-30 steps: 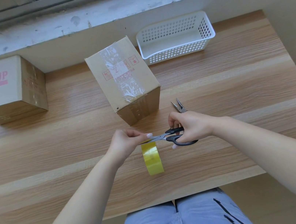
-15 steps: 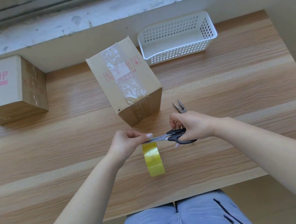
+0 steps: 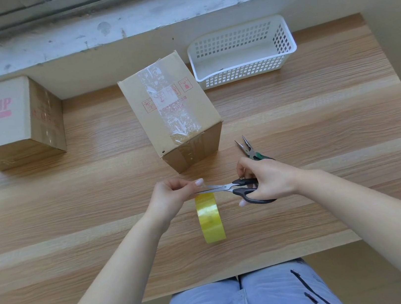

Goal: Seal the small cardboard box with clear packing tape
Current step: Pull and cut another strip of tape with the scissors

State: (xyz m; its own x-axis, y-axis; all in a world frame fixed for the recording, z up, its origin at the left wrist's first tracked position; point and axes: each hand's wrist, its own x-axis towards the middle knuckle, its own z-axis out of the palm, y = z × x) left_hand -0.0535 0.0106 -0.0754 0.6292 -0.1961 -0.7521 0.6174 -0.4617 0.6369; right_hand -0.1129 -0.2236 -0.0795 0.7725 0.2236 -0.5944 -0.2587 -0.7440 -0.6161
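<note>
The small cardboard box [image 3: 169,109] stands in the middle of the wooden table [image 3: 319,118], with a strip of clear tape running over its top and down its near side. In front of it my left hand [image 3: 172,197] pinches the free end of the tape. The yellowish tape roll [image 3: 210,218] hangs on edge just below that hand. My right hand [image 3: 266,181] grips black-handled scissors [image 3: 233,188]. Their blades point left and sit across the tape beside my left fingers.
A white plastic basket [image 3: 244,51] stands at the back right. A larger cardboard box printed MAKEUP [image 3: 5,121] sits at the far left. Needle-nose pliers [image 3: 249,149] lie just behind my right hand. My lap is below the table's near edge.
The scissor blades have closed further across the tape. Both hands, the roll and the box stay in nearly the same places.
</note>
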